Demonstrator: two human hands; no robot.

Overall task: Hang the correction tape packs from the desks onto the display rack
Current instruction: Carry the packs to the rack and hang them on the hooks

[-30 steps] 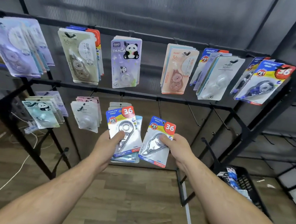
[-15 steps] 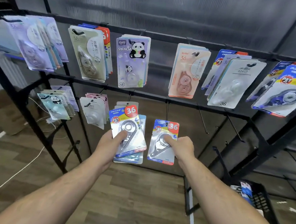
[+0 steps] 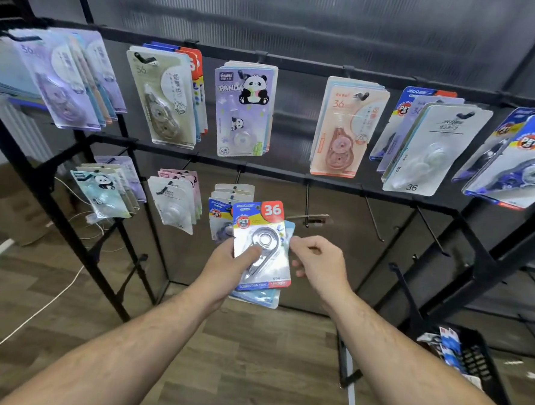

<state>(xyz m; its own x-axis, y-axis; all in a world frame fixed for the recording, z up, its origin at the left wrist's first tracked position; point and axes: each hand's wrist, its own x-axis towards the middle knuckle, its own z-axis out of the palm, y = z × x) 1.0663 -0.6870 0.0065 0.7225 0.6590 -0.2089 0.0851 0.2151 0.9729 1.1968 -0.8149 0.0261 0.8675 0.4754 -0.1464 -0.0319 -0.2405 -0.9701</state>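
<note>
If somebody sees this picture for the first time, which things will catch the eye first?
First, the correction tape pack with the red 36 badge, in the centre, gripped by the left hand, with the right hand at its right edge. Next, the purple panda pack, which hangs from the top rail of the black display rack among many other hanging packs.

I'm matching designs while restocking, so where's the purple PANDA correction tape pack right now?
Head view: the purple PANDA pack hangs on the rack's top rail, left of centre, between the beige pack and the peach pack.
</note>
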